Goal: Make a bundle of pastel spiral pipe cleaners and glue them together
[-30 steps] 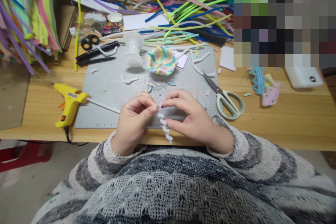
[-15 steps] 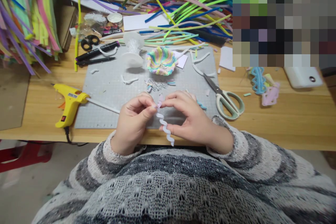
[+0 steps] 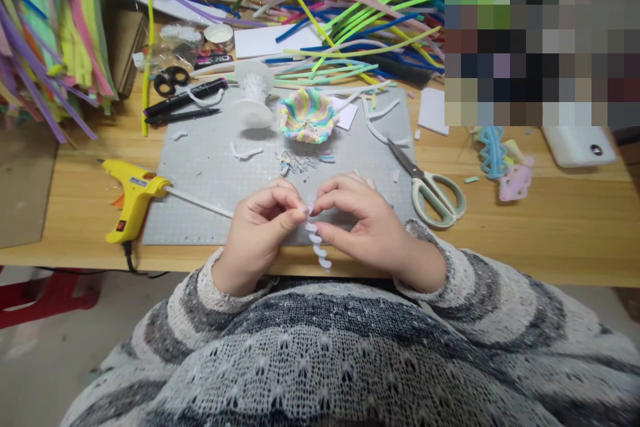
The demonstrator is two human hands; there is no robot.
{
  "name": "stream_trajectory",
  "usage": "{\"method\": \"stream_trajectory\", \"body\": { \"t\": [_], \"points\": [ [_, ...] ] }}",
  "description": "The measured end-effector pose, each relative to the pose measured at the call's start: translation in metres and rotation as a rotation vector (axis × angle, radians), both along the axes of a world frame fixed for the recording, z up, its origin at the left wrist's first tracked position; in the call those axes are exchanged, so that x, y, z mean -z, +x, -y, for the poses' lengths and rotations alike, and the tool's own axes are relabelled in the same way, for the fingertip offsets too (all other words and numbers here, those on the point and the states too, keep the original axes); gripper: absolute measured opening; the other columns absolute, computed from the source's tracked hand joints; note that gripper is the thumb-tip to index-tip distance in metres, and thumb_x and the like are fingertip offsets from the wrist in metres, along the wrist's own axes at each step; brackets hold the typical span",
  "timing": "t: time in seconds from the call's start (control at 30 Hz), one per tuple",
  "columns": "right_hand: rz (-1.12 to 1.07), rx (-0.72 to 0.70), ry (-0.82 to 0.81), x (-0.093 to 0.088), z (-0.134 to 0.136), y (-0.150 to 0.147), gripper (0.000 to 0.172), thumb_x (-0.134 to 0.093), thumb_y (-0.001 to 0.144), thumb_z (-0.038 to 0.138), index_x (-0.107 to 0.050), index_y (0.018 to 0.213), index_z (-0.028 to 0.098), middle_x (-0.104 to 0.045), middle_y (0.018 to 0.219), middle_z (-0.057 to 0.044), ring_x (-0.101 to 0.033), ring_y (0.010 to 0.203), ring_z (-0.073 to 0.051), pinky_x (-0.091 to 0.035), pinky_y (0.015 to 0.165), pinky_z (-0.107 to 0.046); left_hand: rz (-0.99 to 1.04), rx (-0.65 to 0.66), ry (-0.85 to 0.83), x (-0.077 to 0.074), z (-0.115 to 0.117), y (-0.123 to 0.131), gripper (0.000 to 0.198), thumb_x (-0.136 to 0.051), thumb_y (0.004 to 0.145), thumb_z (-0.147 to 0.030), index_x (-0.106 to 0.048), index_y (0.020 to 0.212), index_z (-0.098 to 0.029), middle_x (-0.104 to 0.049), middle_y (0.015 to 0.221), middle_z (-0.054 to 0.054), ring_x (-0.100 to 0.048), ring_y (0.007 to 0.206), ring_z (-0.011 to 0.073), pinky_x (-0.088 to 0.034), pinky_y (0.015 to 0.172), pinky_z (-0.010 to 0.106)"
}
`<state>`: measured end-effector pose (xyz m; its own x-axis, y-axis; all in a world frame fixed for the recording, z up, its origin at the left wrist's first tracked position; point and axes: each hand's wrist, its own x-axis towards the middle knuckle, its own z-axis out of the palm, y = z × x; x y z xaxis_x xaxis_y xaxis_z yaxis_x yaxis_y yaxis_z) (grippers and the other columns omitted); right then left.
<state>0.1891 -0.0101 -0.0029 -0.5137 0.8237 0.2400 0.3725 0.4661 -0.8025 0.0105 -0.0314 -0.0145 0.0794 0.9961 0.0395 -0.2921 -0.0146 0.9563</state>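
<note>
A coiled white-and-lilac pipe cleaner (image 3: 319,245) hangs between my hands at the front edge of the grey cutting mat (image 3: 187,203). With thumb and index finger, my left hand (image 3: 260,227) pinches its top end. From the other side my right hand (image 3: 357,220) closes on it, the index finger at the upper turns and the thumb against the coil lower down. Short trimmings and a tangle of thin wire (image 3: 300,161) lie just beyond my fingertips. Farther back on the mat sits a ruffled pastel pipe-cleaner piece (image 3: 309,117).
A yellow glue gun (image 3: 133,200) lies at the left, its glue stick reaching over the mat. Scissors (image 3: 435,193) rest by the right mat edge. Behind stand a clear spool (image 3: 253,97), pens (image 3: 185,100) and piled pipe cleaners (image 3: 350,13). Blue zigzag pieces (image 3: 493,153) lie right.
Both hands have shifted slightly right with the pipe cleaner. My right thumb has come up from the lower coil toward the index finger.
</note>
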Motion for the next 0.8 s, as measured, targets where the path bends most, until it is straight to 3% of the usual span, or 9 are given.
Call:
{"method": "stream_trajectory", "body": {
  "t": [0.2, 0.23, 0.33, 0.4, 0.57, 0.8],
  "points": [
    [0.020, -0.035, 0.048, -0.019, -0.011, 0.011, 0.007, -0.062, 0.087, 0.027, -0.068, 0.086, 0.023, -0.069, 0.091, -0.003, -0.063, 0.091, -0.020, -0.042, 0.087, -0.041, -0.011, -0.035, 0.038, 0.000, -0.001, -0.001, 0.012, -0.077, 0.075, -0.029, -0.069, 0.072, -0.022, -0.054, 0.070, 0.000, -0.049, 0.070, 0.0131, -0.039, 0.066, 0.026],
    [0.009, 0.004, 0.070, -0.026, -0.016, 0.017, 0.008, -0.061, 0.088, 0.026, -0.068, 0.084, 0.023, -0.070, 0.088, -0.003, -0.063, 0.088, -0.019, -0.044, 0.086, -0.040, -0.009, -0.049, 0.040, 0.000, -0.001, -0.001, 0.013, -0.078, 0.075, -0.030, -0.069, 0.071, -0.022, -0.054, 0.069, 0.000, -0.049, 0.070, 0.0133, -0.039, 0.066, 0.027],
    [0.010, 0.329, 0.158, -0.043, -0.030, 0.043, 0.008, -0.060, 0.087, 0.024, -0.068, 0.085, 0.023, -0.069, 0.085, -0.004, -0.063, 0.083, -0.020, -0.047, 0.080, -0.038, 0.005, -0.070, 0.034, 0.001, -0.002, -0.001, 0.012, -0.078, 0.074, -0.029, -0.069, 0.072, -0.023, -0.054, 0.070, 0.000, -0.049, 0.071, 0.0129, -0.039, 0.068, 0.027],
    [0.169, 0.401, 0.176, -0.047, -0.038, 0.060, 0.006, -0.064, 0.084, 0.026, -0.068, 0.084, 0.021, -0.068, 0.084, -0.005, -0.062, 0.081, -0.021, -0.047, 0.078, -0.038, 0.009, -0.076, 0.022, 0.001, -0.003, -0.001, 0.012, -0.078, 0.074, -0.029, -0.069, 0.072, -0.023, -0.054, 0.070, 0.000, -0.048, 0.071, 0.0129, -0.039, 0.068, 0.027],
    [0.591, 0.265, -0.022, -0.025, -0.042, 0.074, 0.011, -0.063, 0.082, 0.027, -0.069, 0.085, 0.019, -0.069, 0.084, -0.007, -0.061, 0.075, -0.022, -0.044, 0.067, -0.036, -0.035, -0.096, -0.003, 0.003, -0.004, -0.002, 0.016, -0.079, 0.072, -0.035, -0.068, 0.071, -0.023, -0.053, 0.070, 0.000, -0.048, 0.070, 0.0142, -0.040, 0.066, 0.028],
    [0.606, 0.211, -0.043, 0.002, -0.045, 0.057, 0.009, -0.058, 0.082, 0.022, -0.064, 0.087, 0.018, -0.065, 0.083, -0.007, -0.058, 0.073, -0.020, -0.043, 0.064, -0.032, 0.020, -0.079, 0.001, 0.004, -0.005, -0.002, 0.012, -0.078, 0.074, -0.030, -0.069, 0.071, -0.023, -0.052, 0.071, -0.001, -0.047, 0.071, 0.0123, -0.038, 0.067, 0.025]
  ]
}}
